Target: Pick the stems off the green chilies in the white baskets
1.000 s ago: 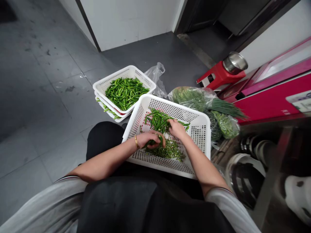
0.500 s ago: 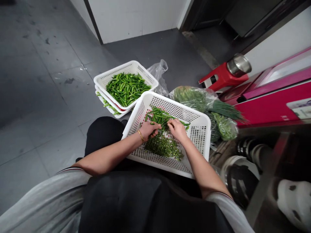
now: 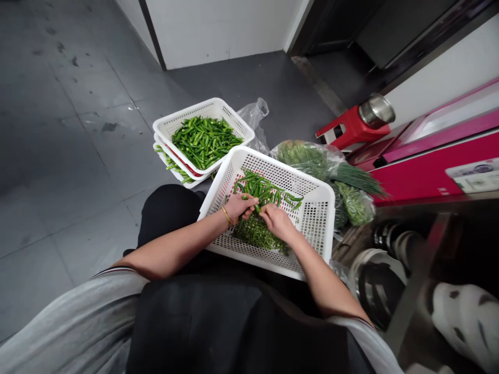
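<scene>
A white perforated basket rests on my lap. It holds a pile of green chillies at its far side and a heap of small green stems nearer me. My left hand, with a gold bangle at the wrist, is closed on a green chilli. My right hand pinches the same chilli's other end, just above the stem heap. The two hands almost touch.
Stacked white baskets of green chillies stand on the grey floor ahead. Plastic bags of greens lie to the right, beside a red stool with a steel pot and a magenta cabinet.
My left hand moved from the stem heap up to the chilli pile and took one. My right hand drew back from the pile toward me, meeting the left.
</scene>
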Demonstrator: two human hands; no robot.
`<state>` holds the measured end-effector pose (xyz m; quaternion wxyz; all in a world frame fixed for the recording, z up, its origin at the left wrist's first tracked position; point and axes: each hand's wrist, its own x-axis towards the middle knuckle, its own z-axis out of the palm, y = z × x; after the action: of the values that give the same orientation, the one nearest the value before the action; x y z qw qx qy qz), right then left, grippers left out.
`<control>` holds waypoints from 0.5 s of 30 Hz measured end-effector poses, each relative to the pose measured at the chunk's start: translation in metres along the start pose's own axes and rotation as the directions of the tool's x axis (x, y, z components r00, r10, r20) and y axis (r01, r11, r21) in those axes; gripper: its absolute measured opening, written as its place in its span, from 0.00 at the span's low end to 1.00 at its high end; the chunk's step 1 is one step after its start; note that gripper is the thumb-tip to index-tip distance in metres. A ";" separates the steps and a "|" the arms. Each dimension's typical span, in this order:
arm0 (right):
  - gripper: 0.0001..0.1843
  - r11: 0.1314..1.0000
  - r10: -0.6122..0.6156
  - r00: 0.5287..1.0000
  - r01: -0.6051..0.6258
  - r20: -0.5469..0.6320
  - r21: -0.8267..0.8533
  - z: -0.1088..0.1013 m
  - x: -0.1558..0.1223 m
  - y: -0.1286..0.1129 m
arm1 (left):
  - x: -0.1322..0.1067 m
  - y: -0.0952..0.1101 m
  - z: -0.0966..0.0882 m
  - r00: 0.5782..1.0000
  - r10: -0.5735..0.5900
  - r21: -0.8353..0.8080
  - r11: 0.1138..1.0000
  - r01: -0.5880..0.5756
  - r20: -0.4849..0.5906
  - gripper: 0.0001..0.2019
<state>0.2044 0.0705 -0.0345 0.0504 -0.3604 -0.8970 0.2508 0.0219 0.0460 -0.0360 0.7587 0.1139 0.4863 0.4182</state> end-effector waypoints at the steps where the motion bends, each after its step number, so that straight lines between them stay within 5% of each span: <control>1: 0.13 0.998 -0.052 0.999 0.052 0.008 0.038 -0.003 -0.011 -0.010 | -0.001 -0.001 -0.001 0.997 -0.036 0.013 0.999 0.035 0.070 0.13; 4: 0.15 0.978 -0.120 0.984 0.095 0.128 0.186 -0.016 -0.021 -0.017 | -0.003 0.000 -0.005 0.966 -0.146 0.033 0.989 0.142 0.214 0.14; 7: 0.18 0.989 0.113 0.969 -0.132 0.222 0.073 -0.023 0.006 0.010 | -0.002 0.003 -0.009 0.978 -0.148 -0.009 0.989 0.150 0.148 0.14; 10: 0.20 0.863 0.450 0.893 -0.444 -0.034 -0.240 -0.015 0.052 0.048 | -0.003 0.006 -0.007 0.983 -0.140 -0.009 0.990 0.142 0.121 0.14; 12: 0.20 0.785 0.528 0.846 -0.521 -0.079 -0.334 -0.005 0.076 0.064 | -0.004 0.006 -0.004 0.981 -0.128 0.003 0.992 0.129 0.148 0.13; 15: 0.18 0.791 0.515 0.856 -0.490 -0.034 -0.366 0.006 0.082 0.070 | -0.003 0.005 -0.001 0.984 -0.103 -0.003 0.994 0.105 0.145 0.14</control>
<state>0.1863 0.1660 -0.0808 -0.1156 -0.5801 -0.8004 0.0973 0.0183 0.0466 -0.0314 0.8134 0.1142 0.4331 0.3712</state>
